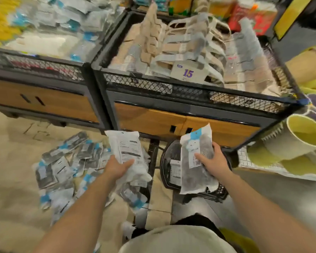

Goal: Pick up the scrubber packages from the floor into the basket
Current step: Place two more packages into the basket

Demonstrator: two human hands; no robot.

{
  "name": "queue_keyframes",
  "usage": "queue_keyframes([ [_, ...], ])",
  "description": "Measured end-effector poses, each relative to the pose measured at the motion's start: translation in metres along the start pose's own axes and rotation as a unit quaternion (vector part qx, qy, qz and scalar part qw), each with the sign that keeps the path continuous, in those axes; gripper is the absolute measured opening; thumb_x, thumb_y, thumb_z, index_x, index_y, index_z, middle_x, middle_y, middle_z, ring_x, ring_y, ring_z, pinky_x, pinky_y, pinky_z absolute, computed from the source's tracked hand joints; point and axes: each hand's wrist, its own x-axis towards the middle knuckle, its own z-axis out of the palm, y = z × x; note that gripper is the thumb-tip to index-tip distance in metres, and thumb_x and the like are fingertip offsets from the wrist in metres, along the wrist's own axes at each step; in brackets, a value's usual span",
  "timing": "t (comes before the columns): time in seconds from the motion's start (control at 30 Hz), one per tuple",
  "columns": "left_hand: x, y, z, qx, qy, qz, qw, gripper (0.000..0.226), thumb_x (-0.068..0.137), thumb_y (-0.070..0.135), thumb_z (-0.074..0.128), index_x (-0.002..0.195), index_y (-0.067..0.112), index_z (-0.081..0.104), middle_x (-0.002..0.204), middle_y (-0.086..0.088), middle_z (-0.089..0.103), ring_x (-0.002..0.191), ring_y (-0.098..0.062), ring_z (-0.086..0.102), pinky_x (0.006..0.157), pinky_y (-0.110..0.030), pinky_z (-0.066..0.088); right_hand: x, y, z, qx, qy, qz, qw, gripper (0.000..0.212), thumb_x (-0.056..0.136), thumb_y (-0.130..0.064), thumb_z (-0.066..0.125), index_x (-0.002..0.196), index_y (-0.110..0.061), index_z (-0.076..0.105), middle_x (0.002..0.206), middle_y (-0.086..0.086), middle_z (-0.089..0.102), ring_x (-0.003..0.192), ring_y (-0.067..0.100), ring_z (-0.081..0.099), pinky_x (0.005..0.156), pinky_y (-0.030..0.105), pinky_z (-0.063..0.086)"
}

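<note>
My left hand [118, 166] grips a white scrubber package [125, 147] with its printed back label facing up, held above the floor pile. My right hand [214, 160] grips another scrubber package [196, 157], a clear bag with a blue-and-white top and dark scrubber inside, held over the black basket [165, 167] on the floor. One labelled package lies inside the basket. A heap of several scrubber packages [66, 167] in grey, white and blue lies spread on the floor to the left.
Two black mesh display bins on wooden cabinets [171, 123] stand just ahead, filled with packaged goods and a "15" price card [187, 73]. Rolled yellow-green mats [303, 136] stick out at the right. My knee in light trousers [177, 240] is at the bottom.
</note>
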Motion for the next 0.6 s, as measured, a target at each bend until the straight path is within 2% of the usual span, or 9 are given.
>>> queue_keyframes([
  [0.07,-0.007,0.02,0.036,0.017,-0.017,0.013,1.0,0.049,0.08,0.026,0.078,0.123,0.012,0.062,0.117,-0.003,0.068,0.109,-0.027,0.063,0.096,-0.044,0.05,0.006,0.029,-0.03,0.006,0.016,0.022,1.0,0.089,0.079,-0.042,0.077,0.15,-0.03,0.023,0.142,0.0,0.049,0.123,0.026,0.053,0.098,0.051,0.05],
  [0.13,-0.012,0.033,0.075,0.03,-0.03,0.021,0.999,0.045,0.081,0.022,0.078,0.121,0.007,0.063,0.115,-0.004,0.068,0.107,-0.026,0.063,0.096,-0.04,0.049,0.014,0.057,-0.062,0.016,0.023,0.039,0.999,0.091,0.079,-0.042,0.077,0.15,-0.03,0.023,0.142,0.001,0.049,0.123,0.026,0.052,0.098,0.05,0.049],
  [0.23,-0.023,0.053,0.13,0.042,-0.041,0.025,0.998,0.052,0.077,0.03,0.08,0.121,0.01,0.061,0.115,0.0,0.067,0.104,-0.023,0.062,0.094,-0.038,0.048,0.029,0.091,-0.109,0.015,0.024,0.054,0.998,0.089,0.081,-0.039,0.076,0.151,-0.028,0.022,0.14,0.002,0.051,0.123,0.027,0.053,0.096,0.045,0.049],
  [0.3,-0.027,0.058,0.166,0.047,-0.052,0.017,0.997,0.061,0.072,0.041,0.081,0.122,0.013,0.061,0.117,0.004,0.065,0.106,-0.022,0.061,0.095,-0.038,0.048,0.043,0.114,-0.14,0.004,0.016,0.061,0.998,0.093,0.078,-0.044,0.078,0.15,-0.031,0.021,0.141,0.001,0.051,0.123,0.029,0.053,0.098,0.049,0.049],
  [0.37,-0.042,0.069,0.2,0.05,-0.05,0.024,0.997,0.047,0.08,0.031,0.078,0.12,0.015,0.061,0.113,0.003,0.064,0.107,-0.022,0.06,0.092,-0.036,0.047,0.058,0.136,-0.168,-0.006,0.012,0.061,0.998,0.096,0.073,-0.049,0.079,0.149,-0.032,0.022,0.142,0.002,0.051,0.123,0.028,0.054,0.098,0.053,0.049],
  [0.43,-0.046,0.074,0.233,0.04,-0.049,0.018,0.998,0.044,0.083,0.023,0.076,0.123,0.012,0.061,0.118,-0.001,0.065,0.113,-0.024,0.059,0.097,-0.038,0.047,0.069,0.15,-0.192,-0.013,0.009,0.066,0.998,0.095,0.074,-0.049,0.078,0.149,-0.032,0.021,0.14,0.003,0.053,0.121,0.03,0.056,0.098,0.053,0.049],
  [0.5,-0.054,0.08,0.256,0.037,-0.064,-0.003,0.997,0.046,0.083,0.025,0.076,0.124,0.013,0.06,0.118,0.001,0.063,0.112,-0.022,0.058,0.1,-0.038,0.045,0.076,0.157,-0.212,-0.015,0.007,0.072,0.997,0.093,0.078,-0.046,0.077,0.15,-0.03,0.02,0.139,0.005,0.053,0.12,0.031,0.056,0.096,0.053,0.05],
  [0.6,-0.04,0.071,0.284,0.028,-0.076,-0.03,0.996,0.088,0.061,0.055,0.085,0.133,0.016,0.051,0.13,0.004,0.061,0.115,-0.021,0.059,0.099,-0.042,0.049,0.093,0.171,-0.23,-0.008,0.005,0.073,0.997,0.092,0.081,-0.041,0.076,0.152,-0.024,0.02,0.142,0.008,0.05,0.124,0.031,0.053,0.098,0.049,0.048],
])
